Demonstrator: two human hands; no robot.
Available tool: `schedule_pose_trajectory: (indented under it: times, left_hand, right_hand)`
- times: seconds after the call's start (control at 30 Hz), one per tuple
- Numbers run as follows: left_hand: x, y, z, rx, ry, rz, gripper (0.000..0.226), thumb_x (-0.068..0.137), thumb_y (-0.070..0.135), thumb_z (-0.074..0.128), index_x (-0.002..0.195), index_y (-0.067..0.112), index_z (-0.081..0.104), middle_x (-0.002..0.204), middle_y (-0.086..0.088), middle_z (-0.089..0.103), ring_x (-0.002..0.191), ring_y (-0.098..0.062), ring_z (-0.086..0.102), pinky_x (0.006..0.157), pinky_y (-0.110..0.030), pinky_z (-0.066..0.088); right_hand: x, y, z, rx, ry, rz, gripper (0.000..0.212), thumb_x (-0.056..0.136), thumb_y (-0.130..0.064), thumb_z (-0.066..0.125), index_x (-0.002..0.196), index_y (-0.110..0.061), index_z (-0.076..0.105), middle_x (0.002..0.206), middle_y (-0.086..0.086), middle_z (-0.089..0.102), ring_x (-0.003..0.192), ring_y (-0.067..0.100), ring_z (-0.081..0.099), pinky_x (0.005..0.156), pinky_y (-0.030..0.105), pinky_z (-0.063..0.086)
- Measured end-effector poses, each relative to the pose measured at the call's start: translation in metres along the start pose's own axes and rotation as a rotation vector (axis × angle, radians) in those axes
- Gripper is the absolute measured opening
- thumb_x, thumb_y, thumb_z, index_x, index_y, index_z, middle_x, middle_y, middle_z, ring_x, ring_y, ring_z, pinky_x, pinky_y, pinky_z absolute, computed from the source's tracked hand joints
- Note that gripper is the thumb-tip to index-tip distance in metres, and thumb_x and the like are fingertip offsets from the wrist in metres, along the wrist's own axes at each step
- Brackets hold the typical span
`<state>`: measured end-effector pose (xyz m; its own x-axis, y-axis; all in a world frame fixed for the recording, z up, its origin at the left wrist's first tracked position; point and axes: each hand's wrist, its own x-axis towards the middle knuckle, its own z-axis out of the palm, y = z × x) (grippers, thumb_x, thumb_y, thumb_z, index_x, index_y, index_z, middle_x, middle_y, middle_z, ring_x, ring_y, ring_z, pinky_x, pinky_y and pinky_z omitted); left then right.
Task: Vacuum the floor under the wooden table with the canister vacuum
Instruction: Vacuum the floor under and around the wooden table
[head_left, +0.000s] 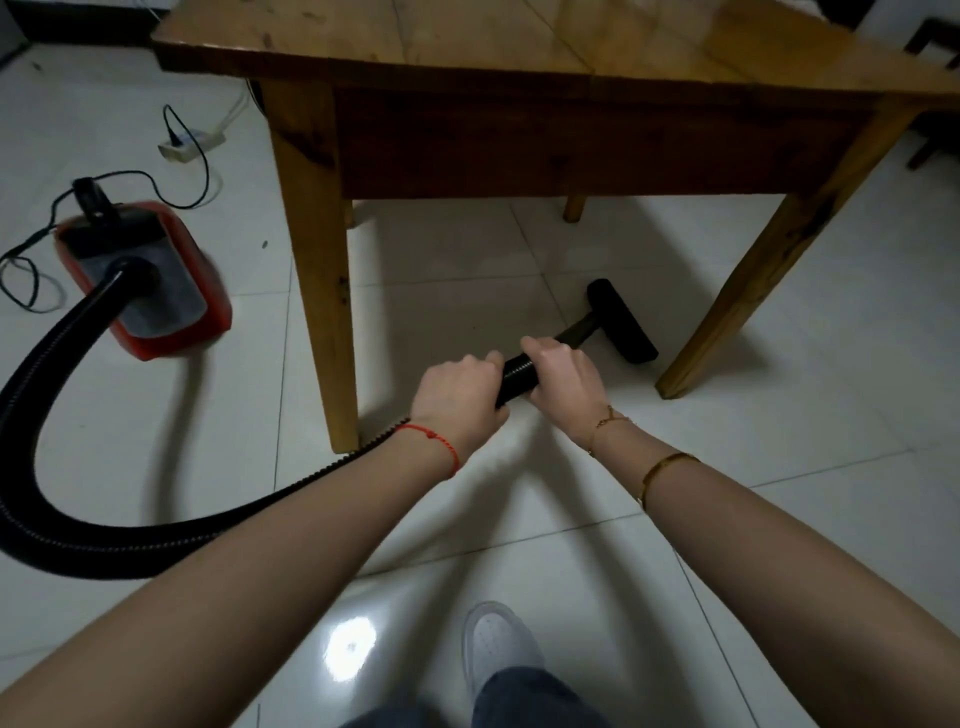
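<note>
because the nozzle (623, 323) must reach low under the wooden table (519, 62), both hands wrap the black hose (517, 378) close together: left hand (460, 402) behind, right hand (563, 382) ahead, likely for steering. the nozzle lies on the tiles between the front legs; the red canister (150, 280) sits well left.

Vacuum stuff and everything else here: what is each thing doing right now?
left hand: grips the hose.
right hand: grips the hose, nearer the nozzle.
hose: curved from canister to hands.
floor nozzle: flat on the tiles, between the near table legs.
canister vacuum: on the floor left of the table, cord attached.
power strip: on the floor, black plug in it.
wooden table: upright.
</note>
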<state>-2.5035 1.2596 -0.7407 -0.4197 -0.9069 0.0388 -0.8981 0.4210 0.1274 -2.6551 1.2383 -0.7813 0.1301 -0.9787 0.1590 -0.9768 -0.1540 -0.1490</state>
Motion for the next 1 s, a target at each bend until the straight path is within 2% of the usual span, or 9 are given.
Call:
schedule_pose_trajectory:
  times: [0.1, 0.27, 0.4, 0.57, 0.7, 0.83, 1.0]
  left_hand:
    - [0.030, 0.024, 0.012, -0.008, -0.007, 0.018, 0.030, 0.088, 0.028, 0.056, 0.113, 0.014, 0.050, 0.105, -0.011, 0.064, 0.094, -0.033, 0.064, 0.064, -0.032, 0.034]
    - [0.066, 0.051, 0.028, -0.040, -0.027, 0.029, 0.029, 0.090, 0.025, 0.055, 0.115, 0.012, 0.050, 0.108, -0.010, 0.064, 0.096, -0.033, 0.063, 0.065, -0.031, 0.034]
    - [0.070, 0.049, 0.030, -0.046, -0.027, 0.019, 0.028, 0.089, 0.025, 0.055, 0.114, 0.011, 0.050, 0.106, -0.011, 0.064, 0.094, -0.033, 0.064, 0.065, -0.032, 0.036]
    - [0.051, 0.030, 0.019, -0.036, -0.023, 0.006, 0.030, 0.088, 0.028, 0.055, 0.113, 0.012, 0.050, 0.103, -0.010, 0.063, 0.091, -0.033, 0.064, 0.064, -0.033, 0.038]
    - [0.015, 0.007, 0.008, -0.035, 0.001, -0.011, 0.027, 0.088, 0.029, 0.054, 0.109, 0.013, 0.050, 0.098, -0.009, 0.063, 0.087, -0.033, 0.064, 0.064, -0.033, 0.040]
    - [-0.029, -0.018, -0.006, -0.039, -0.006, -0.037, 0.024, 0.086, 0.031, 0.054, 0.105, 0.015, 0.050, 0.084, -0.005, 0.059, 0.074, -0.027, 0.061, 0.062, -0.032, 0.046]
    - [-0.084, -0.047, -0.026, -0.003, -0.001, -0.088, 0.017, 0.086, 0.031, 0.053, 0.098, 0.018, 0.050, 0.074, 0.000, 0.054, 0.060, -0.021, 0.051, 0.054, -0.028, 0.042]
  right_hand:
    - [0.007, 0.035, 0.003, 0.003, -0.013, 0.069, 0.015, 0.081, -0.002, 0.058, 0.092, -0.007, 0.050, 0.097, 0.013, 0.060, 0.082, 0.034, 0.061, 0.058, 0.029, 0.035]
    - [0.020, 0.077, 0.010, 0.043, -0.061, 0.138, 0.017, 0.080, 0.000, 0.058, 0.094, -0.007, 0.051, 0.103, 0.014, 0.059, 0.090, 0.034, 0.060, 0.066, 0.028, 0.038]
    - [0.027, 0.078, 0.012, 0.046, -0.057, 0.134, 0.019, 0.079, 0.002, 0.055, 0.096, -0.007, 0.052, 0.104, 0.015, 0.058, 0.093, 0.036, 0.059, 0.068, 0.028, 0.036]
    - [0.022, 0.050, 0.010, 0.089, -0.035, 0.085, 0.018, 0.080, 0.004, 0.056, 0.092, -0.008, 0.050, 0.100, 0.015, 0.058, 0.087, 0.033, 0.059, 0.065, 0.027, 0.036]
    - [0.011, 0.013, 0.008, 0.147, -0.036, 0.011, 0.022, 0.078, 0.005, 0.059, 0.088, -0.011, 0.049, 0.097, 0.011, 0.058, 0.084, 0.029, 0.058, 0.064, 0.029, 0.042]
    - [-0.006, -0.032, 0.003, 0.191, -0.039, -0.079, 0.027, 0.077, 0.002, 0.060, 0.081, -0.018, 0.042, 0.093, 0.006, 0.057, 0.081, 0.023, 0.056, 0.063, 0.028, 0.041]
    - [-0.026, -0.090, -0.007, 0.252, -0.055, -0.176, 0.013, 0.082, -0.009, 0.063, 0.087, -0.011, 0.051, 0.095, 0.004, 0.057, 0.078, 0.017, 0.046, 0.066, 0.026, 0.035]
